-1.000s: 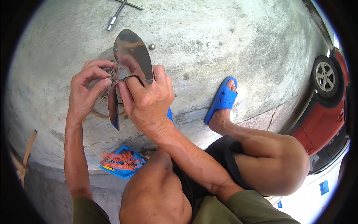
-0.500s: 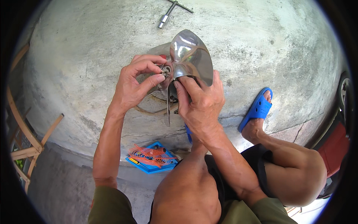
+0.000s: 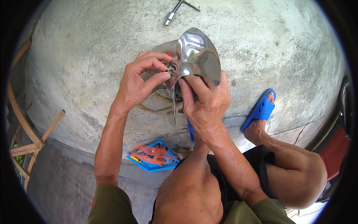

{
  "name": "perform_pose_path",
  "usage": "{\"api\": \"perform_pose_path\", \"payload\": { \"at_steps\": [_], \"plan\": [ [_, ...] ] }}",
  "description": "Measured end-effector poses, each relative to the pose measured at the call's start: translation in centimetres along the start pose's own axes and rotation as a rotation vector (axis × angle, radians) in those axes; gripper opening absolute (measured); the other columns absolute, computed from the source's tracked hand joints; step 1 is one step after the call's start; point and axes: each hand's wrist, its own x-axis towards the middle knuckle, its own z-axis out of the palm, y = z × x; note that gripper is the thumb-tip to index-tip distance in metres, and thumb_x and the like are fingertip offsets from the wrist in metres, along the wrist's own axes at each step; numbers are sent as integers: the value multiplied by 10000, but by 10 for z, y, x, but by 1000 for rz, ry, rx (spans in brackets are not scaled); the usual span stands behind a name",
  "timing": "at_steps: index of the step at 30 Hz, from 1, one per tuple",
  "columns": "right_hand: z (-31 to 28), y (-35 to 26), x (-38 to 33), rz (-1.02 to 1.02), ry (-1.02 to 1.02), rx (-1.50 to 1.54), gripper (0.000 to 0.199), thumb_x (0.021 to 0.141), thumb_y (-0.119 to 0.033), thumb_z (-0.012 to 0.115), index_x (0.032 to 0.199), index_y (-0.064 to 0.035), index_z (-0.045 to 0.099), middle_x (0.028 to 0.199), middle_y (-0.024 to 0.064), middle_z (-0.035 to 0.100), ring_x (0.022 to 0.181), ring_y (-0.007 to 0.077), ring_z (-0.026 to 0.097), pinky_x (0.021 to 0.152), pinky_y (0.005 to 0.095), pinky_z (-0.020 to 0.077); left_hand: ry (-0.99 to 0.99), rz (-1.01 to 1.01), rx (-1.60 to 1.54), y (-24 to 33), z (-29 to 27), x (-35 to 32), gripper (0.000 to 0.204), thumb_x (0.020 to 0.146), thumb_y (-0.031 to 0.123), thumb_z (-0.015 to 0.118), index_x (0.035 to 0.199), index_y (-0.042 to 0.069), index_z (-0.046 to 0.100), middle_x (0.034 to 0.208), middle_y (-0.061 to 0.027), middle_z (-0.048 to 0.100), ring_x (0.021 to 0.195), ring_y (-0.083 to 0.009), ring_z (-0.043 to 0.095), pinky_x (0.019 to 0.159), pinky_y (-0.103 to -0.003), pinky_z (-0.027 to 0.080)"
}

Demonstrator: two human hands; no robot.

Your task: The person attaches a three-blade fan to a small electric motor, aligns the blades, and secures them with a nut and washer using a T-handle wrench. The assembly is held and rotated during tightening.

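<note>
A shiny metal fan blade set (image 3: 200, 46) stands above the concrete, its curved blades spread round a central hub. At that hub, the thumb and fingers of my left hand (image 3: 135, 84) pinch a small metal nut (image 3: 170, 72) on the shaft end. My right hand (image 3: 209, 99) grips the fan from the right, thumb and fingers closed at the base of a blade; some fingertips are hidden behind the metal. Beneath the fan, a tan cord (image 3: 160, 110) and part of a dark body show.
A T-handle socket wrench (image 3: 172, 15) lies beyond the fan. Nearer me, a blue tray (image 3: 151, 170) carries an orange coiled string (image 3: 149, 154) and a yellow-handled tool (image 3: 134, 158). My feet wear blue slippers (image 3: 258, 112). Wooden framing (image 3: 22, 119) stands left; a red vehicle part (image 3: 335, 149) is right.
The view has shifted slightly, so the fan, hands and wrench sit a little further right in it. Both hands keep their hold at the hub and blade.
</note>
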Motion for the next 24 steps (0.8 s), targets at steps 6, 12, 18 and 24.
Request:
{"api": "perform_pose_path", "payload": {
  "at_steps": [6, 12, 18, 24],
  "plan": [
    [2, 1, 3, -19, 17, -10, 211, 824, -97, 953, 1003, -107, 842, 1005, 87, 773, 967, 375, 681, 786, 487, 553, -6, -4, 3, 0, 0, 0, 125, 995, 73, 875, 1079, 8, 810, 1397, -127, 803, 1311, -236, 721, 1101, -394, 637],
    [1, 0, 2, -2, 11, -21, 221, 813, -115, 970, 991, -111, 839, 989, 84, 767, 949, 370, 679, 777, 485, 551, 3, -19, -15, 0, 0, 0, 126, 991, 69, 877, 1082, 10, 812, 1396, -123, 804, 1306, -227, 725, 1100, -393, 639],
    [2, 1, 0, -12, 13, -19, 220, 809, -106, 970, 990, -112, 845, 983, 76, 773, 942, 366, 671, 782, 485, 546, 2, -5, -10, 1, 1, 0, 128, 988, 67, 877, 1082, 10, 812, 1385, -122, 806, 1308, -227, 724, 1098, -389, 640],
    [-5, 1, 2, -47, -28, -14, 242, 811, -83, 956, 1022, -102, 839, 1006, 89, 773, 977, 385, 685, 807, 497, 554, -2, -16, -18, 0, 0, 0, 123, 984, 60, 875, 1078, 13, 812, 1393, -118, 805, 1315, -228, 718, 1097, -385, 640]
  ]
}}
